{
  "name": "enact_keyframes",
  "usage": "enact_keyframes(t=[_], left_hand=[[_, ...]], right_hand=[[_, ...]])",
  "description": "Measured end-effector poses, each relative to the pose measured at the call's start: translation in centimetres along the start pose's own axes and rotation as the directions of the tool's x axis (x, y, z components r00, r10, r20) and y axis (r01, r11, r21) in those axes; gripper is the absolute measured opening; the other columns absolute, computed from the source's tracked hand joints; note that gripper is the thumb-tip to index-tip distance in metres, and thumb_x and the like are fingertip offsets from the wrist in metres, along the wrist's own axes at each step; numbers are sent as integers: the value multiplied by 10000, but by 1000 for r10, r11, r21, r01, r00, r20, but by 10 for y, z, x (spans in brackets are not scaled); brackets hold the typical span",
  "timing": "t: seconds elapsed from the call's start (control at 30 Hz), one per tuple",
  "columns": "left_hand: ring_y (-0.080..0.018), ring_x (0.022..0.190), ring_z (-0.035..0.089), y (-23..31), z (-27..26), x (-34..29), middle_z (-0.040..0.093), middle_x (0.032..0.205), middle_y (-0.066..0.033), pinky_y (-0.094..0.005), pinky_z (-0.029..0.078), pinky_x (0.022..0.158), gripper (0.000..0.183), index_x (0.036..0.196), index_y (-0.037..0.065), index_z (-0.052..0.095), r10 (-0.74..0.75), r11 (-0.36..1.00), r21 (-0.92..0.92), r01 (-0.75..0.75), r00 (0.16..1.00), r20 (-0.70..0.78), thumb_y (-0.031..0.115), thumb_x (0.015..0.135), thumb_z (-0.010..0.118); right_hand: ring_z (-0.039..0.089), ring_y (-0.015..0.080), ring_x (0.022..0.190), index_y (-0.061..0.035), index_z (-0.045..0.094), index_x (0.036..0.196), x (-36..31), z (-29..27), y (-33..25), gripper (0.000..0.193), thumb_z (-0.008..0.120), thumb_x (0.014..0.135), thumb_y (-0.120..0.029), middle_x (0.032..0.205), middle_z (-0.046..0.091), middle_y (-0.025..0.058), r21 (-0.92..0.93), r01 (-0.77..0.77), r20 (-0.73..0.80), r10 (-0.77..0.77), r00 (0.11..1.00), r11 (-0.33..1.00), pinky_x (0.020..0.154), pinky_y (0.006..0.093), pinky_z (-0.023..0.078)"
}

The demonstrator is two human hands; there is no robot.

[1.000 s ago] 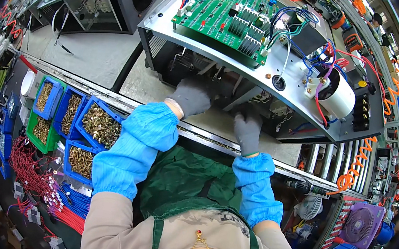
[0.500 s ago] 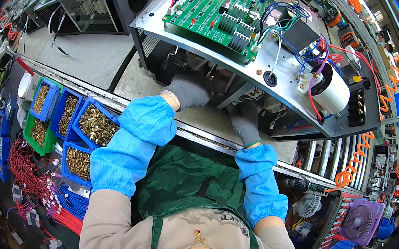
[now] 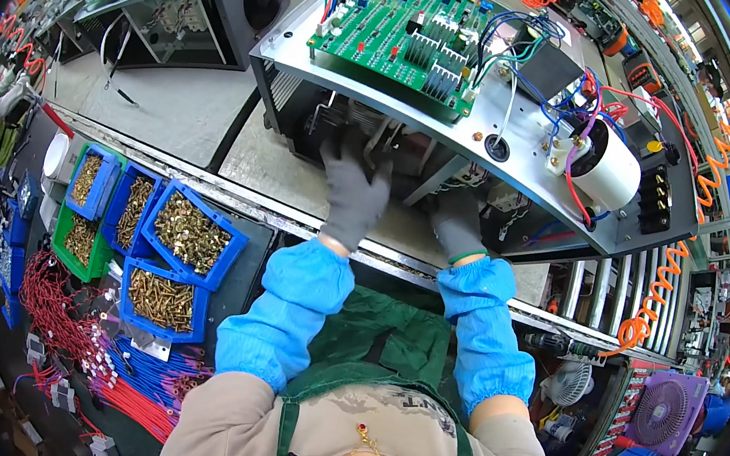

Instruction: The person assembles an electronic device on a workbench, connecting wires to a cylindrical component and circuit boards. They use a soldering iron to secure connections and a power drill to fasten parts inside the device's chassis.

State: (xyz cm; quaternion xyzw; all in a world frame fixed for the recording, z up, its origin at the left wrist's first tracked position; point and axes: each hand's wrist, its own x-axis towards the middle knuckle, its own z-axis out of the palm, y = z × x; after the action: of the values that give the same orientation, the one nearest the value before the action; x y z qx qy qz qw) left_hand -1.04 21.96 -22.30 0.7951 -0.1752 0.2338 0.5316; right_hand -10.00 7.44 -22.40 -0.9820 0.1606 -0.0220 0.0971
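In front of me stands a metal machine chassis (image 3: 371, 94) with a green circuit board (image 3: 396, 33) on top. My left hand (image 3: 352, 195), in a grey glove, reaches into the chassis's open lower front. Its thumb and fingers are apart, and I see nothing held between them; the fingertips are in shadow. Close above them is a bent, thin metal rod (image 3: 319, 115). My right hand (image 3: 459, 230), gloved too, goes in under the top plate, right of an angled metal strut (image 3: 435, 180). Its fingers are hidden inside the chassis.
Blue bins (image 3: 224, 243) of brass-coloured screws and a green bin (image 3: 64, 259) are at left, with red and blue wire bundles (image 3: 141, 374) below. A second chassis (image 3: 173, 17) stands at the far left. Rollers (image 3: 596, 295) and orange coiled hoses (image 3: 634, 331) lie at right.
My left hand has turned and shifted right, its fingers now pointing up into the chassis. My right hand has stayed inside. The whole view has moved slightly.
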Motion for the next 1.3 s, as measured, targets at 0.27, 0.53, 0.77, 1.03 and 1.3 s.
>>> enact_keyframes(t=[0.27,0.53,0.77,1.03,1.3], left_hand=[[-411,1235,347,36,18,-12,294,1385,-226,-471,313,1037,1104,1399,11,258,-169,975,198,96,904,393,512,570,789],[-478,1162,293,30,33,-12,273,1324,-251,-586,319,948,785,1311,225,437,97,990,82,-118,968,230,390,594,711],[-434,1130,378,37,28,-1,444,1197,-200,-569,382,878,645,1190,179,512,280,890,246,-383,887,368,343,599,713],[-347,836,612,36,26,-5,598,954,-176,-425,514,677,478,1029,74,529,6,997,-69,39,834,552,208,617,731],[-371,742,613,25,32,-12,622,799,-171,-455,512,671,287,850,69,636,158,984,-17,-175,840,518,282,664,681]], right_hand=[[605,365,934,-21,673,939,-1,0,-9,237,596,753,-145,966,642,226,233,-261,5,267,964,937,826,420,469],[599,379,884,-17,632,964,-11,3,11,288,647,742,-200,931,627,206,146,63,-141,-42,989,987,786,442,474],[611,361,798,-43,615,1001,-48,2,59,235,598,805,-173,884,630,181,33,119,-301,-104,948,992,713,434,487],[618,230,694,-19,619,1086,-83,-11,37,281,591,880,-209,831,651,147,607,15,-341,244,908,795,681,318,488],[586,201,841,5,615,1080,-58,-3,-1,315,586,903,-254,917,655,115,809,92,-370,381,847,580,801,322,460]])
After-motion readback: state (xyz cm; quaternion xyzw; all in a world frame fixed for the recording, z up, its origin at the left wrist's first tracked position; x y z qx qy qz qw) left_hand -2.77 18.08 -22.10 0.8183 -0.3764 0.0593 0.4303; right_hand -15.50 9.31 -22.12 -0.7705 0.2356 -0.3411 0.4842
